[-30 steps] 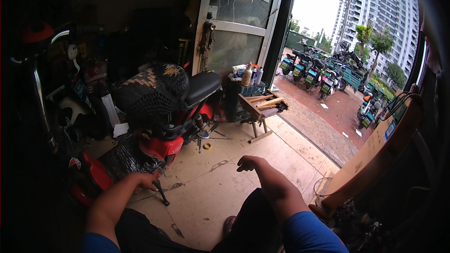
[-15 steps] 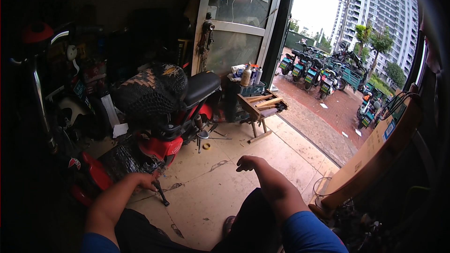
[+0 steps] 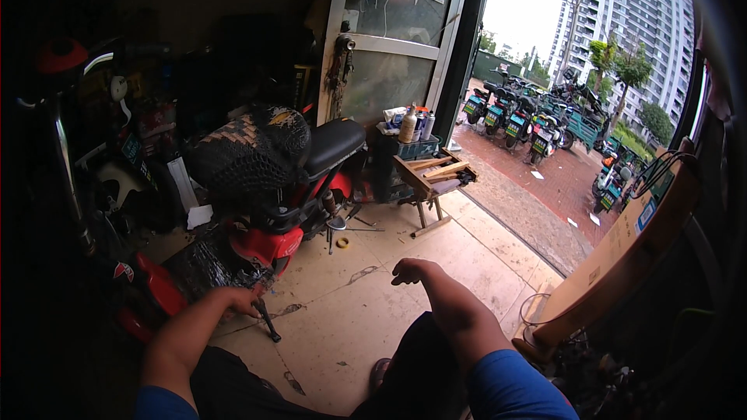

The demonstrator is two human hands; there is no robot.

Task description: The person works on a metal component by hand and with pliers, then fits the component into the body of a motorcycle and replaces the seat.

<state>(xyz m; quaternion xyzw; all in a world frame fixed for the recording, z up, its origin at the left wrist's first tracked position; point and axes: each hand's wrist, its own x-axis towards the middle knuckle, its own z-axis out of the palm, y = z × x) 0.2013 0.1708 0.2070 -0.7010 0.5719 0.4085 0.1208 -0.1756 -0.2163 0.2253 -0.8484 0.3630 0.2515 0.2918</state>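
Note:
A red scooter (image 3: 264, 245) with a black seat stands on the tiled floor at left, its footboard (image 3: 206, 264) wrapped in dark shiny film. My left hand (image 3: 243, 299) is low beside the footboard, its fingers bent around something there that I cannot make out. Just past these fingers a short black bar (image 3: 268, 323), which looks like the kickstand, slants down to the floor. It is unclear whether the hand grips it. Over the floor to the right hangs my right hand (image 3: 412, 270), its fingers loosely curled in, with nothing visible in them and touching no object.
A wooden stool-like frame (image 3: 434, 175) stands by the doorway, next to a crate (image 3: 408, 146) of bottles and spray cans. Tools and a yellow ring (image 3: 342, 242) lie behind the scooter. A large cardboard piece (image 3: 615, 264) leans at right. Outside, scooters (image 3: 517, 124) are parked.

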